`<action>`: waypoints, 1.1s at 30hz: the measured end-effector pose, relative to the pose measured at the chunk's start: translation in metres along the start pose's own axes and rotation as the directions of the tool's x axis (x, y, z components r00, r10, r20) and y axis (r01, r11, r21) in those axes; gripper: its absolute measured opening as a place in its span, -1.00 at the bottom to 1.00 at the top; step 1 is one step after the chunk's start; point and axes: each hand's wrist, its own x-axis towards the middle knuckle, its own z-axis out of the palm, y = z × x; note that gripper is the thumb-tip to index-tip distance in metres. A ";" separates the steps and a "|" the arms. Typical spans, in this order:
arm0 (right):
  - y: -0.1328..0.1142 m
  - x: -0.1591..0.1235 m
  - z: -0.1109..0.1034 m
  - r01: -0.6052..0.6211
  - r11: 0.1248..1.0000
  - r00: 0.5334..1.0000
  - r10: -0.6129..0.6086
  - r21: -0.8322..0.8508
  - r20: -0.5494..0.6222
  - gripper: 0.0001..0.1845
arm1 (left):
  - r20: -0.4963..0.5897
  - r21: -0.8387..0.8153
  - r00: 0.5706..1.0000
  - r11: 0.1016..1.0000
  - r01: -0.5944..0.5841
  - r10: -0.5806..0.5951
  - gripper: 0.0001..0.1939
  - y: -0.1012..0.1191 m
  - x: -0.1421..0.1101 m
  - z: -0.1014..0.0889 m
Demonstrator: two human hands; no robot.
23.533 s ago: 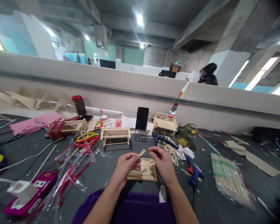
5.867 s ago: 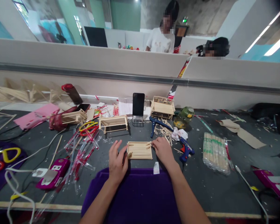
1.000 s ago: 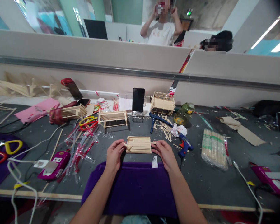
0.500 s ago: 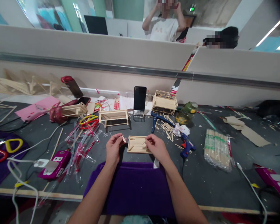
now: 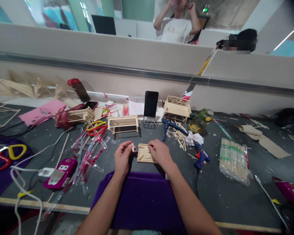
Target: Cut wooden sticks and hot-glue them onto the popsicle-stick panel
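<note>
A short wooden stick piece (image 5: pixel 133 148) stands upright in the pinch of my left hand (image 5: pixel 122 157), just left of a small panel of wooden sticks (image 5: pixel 144 157). My right hand (image 5: pixel 161 154) reaches over the right part of this panel, fingers bent together at its upper side. Whatever those fingertips hold is hidden. The panel lies flat on the dark table, made of thin sticks side by side, with a few short pieces on top. Behind it stand a small wooden stick frame (image 5: pixel 123 124) and a phone (image 5: pixel 151 103) upright in a wire holder.
To the right lie a blue glue gun (image 5: pixel 201 156), blue cutters (image 5: pixel 172 125), loose stick pieces (image 5: pixel 177 135) and a bagged stick bundle (image 5: pixel 234 160). Plastic wrappers (image 5: pixel 88 160) and scissors (image 5: pixel 8 156) are on the left. A stick model (image 5: pixel 176 109) and green bottle (image 5: pixel 201 120) stand behind.
My left hand has turned its stick piece more upright. My right hand has shifted left over the panel, and its fingertips are now more hidden. The whole view has moved slightly.
</note>
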 end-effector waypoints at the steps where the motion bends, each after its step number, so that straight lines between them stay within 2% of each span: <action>1: -0.005 0.004 0.003 0.043 0.998 0.999 -0.043 -0.035 0.013 -0.83 | 0.000 -0.011 1.000 1.000 0.002 -0.002 -0.65 0.000 0.000 0.000; 5: -0.019 0.018 0.013 0.128 0.982 0.991 -0.122 -0.137 0.051 -0.82 | -0.006 -0.036 1.000 0.999 0.013 -0.013 -0.69 0.002 0.001 -0.003; 10: -0.024 0.021 0.022 0.104 0.981 0.994 -0.097 -0.166 0.049 -0.79 | 0.022 -0.059 0.999 0.998 0.028 -0.026 -0.74 0.002 0.001 -0.004; 14: -0.023 0.020 0.019 0.083 0.984 0.996 -0.080 -0.155 0.028 -0.84 | 0.030 -0.081 0.998 0.996 0.048 -0.046 -0.74 0.000 0.003 -0.005; 17: -0.011 0.016 0.006 0.027 0.992 0.999 -0.029 -0.127 -0.020 -0.88 | 0.014 -0.099 0.998 0.993 0.061 -0.059 -0.72 0.000 0.005 -0.007; 20: 0.012 0.004 -0.012 -0.107 0.991 0.992 0.102 -0.074 -0.069 -0.84 | -0.011 -0.113 0.997 0.991 0.069 -0.071 -0.70 0.000 0.007 -0.007; 21: 0.020 -0.002 -0.017 -0.172 0.985 0.983 0.171 -0.012 -0.074 -0.84 | -0.015 -0.115 0.997 0.991 0.072 -0.074 -0.70 0.000 0.007 -0.006; 23: 0.031 -0.013 -0.022 -0.226 0.971 0.972 0.230 0.077 -0.051 -0.87 | -0.013 -0.112 0.997 0.991 0.071 -0.072 -0.69 0.001 0.008 -0.005; 25: 0.036 -0.021 -0.022 -0.238 0.966 0.970 0.241 0.101 -0.021 -0.76 | -0.001 -0.106 0.998 0.992 0.066 -0.066 -0.69 0.001 0.009 -0.004; 28: 0.032 -0.027 -0.014 -0.231 0.973 0.973 0.231 -0.003 0.000 -0.65 | 0.009 -0.089 0.998 0.994 0.067 -0.067 -0.68 0.001 0.008 -0.004; 33: 0.021 -0.031 -0.004 -0.147 0.974 0.989 0.145 -0.173 -0.023 -0.69 | 0.007 -0.037 0.998 0.997 0.066 -0.066 -0.66 0.006 0.007 -0.006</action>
